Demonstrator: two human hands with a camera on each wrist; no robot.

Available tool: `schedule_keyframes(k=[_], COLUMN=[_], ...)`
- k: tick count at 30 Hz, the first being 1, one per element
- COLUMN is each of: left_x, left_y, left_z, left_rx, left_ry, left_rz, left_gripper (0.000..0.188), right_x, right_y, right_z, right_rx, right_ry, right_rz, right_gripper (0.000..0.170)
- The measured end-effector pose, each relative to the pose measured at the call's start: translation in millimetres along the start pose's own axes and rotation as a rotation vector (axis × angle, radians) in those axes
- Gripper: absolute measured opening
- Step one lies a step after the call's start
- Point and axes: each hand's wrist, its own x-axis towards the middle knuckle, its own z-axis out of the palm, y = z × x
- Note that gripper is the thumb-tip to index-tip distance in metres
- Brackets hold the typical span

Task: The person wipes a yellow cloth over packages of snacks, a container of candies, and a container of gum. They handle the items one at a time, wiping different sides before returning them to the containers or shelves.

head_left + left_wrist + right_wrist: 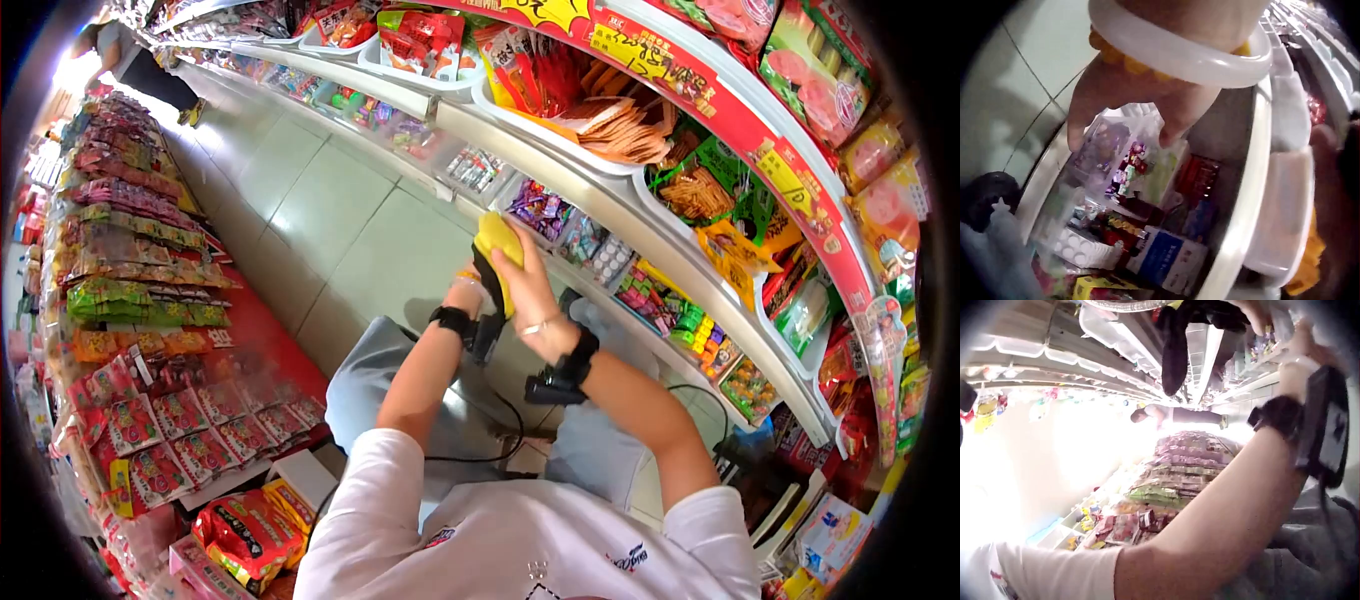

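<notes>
My right hand (537, 300) grips a folded yellow-and-black cloth (495, 236), thumb across its yellow face. In the right wrist view, a dark flap of the cloth (1175, 359) hangs down. Most of my left hand (465, 290) is behind the cloth in the head view. The left wrist view shows that hand (1138, 94) palm down, thumb and a finger spread apart, overlapping a clear plastic box (1107, 156) of small wrapped sweets. I cannot tell whether it grips the box. A white bangle (1185, 56) rings the left wrist.
Shelves of snack packets (620, 130) rise at the right, above a lower shelf of sweets in clear boxes (540, 207). Hung and stacked packets (150, 300) line the left side. Another person (140, 60) is at the far end of the tiled aisle floor (340, 210).
</notes>
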Motion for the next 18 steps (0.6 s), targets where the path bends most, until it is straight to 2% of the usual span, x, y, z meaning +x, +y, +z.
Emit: schedule_keyframes(k=[2,5,6,7,8,9,11,13,14,17,18], left_x=[17.6,50.5,72.9,98.5,118.6,86.3,124.2,131.8,139.6,168.1,165.1], left_y=[-7.0,-27.5,-32.5,-40.2,-48.8,-25.0,-44.7,-49.3,-49.8,-70.2,-66.9], left_z=[4.8,2.1,1.4,0.1,-3.8,44.7,24.9,26.1,29.6,19.2,20.8], left_rx=[0.119,0.272,0.314,0.352,0.368,0.538,0.526,0.511,0.622,0.339,0.326], left_ry=[-0.087,-0.157,-0.109,0.034,0.146,0.389,0.363,0.282,0.324,0.24,0.289], left_rz=[0.03,0.066,0.07,0.057,0.044,-0.018,0.047,0.087,0.055,0.187,0.182], left_gripper=[0.049,0.059,0.063,0.068,0.072,0.072,0.061,0.059,0.035,0.032,0.043], right_x=[-8.4,-22.9,-19.9,-19.5,-21.3,-22.0,-18.0,-12.8,-11.8,-8.4,-7.8], right_y=[1.4,-19.0,-16.1,-26.2,-39.7,-52.7,-67.1,-78.0,-82.8,-81.7,-78.8], right_z=[-8.3,-23.2,-37.9,-42.7,-46.3,-49.4,-57.7,-64.9,-67.3,-71.9,-74.3], right_rx=[0.001,0.188,0.202,0.169,0.212,0.256,0.297,0.322,0.326,0.28,0.267], right_ry=[0.032,0.074,0.048,0.059,0.068,0.077,0.127,0.177,0.184,0.171,0.139], right_rz=[0.004,0.204,0.202,0.181,0.171,0.16,0.14,0.144,0.143,0.15,0.154], right_gripper=[0.047,0.047,0.047,0.039,0.038,0.037,0.038,0.037,0.035,0.036,0.036])
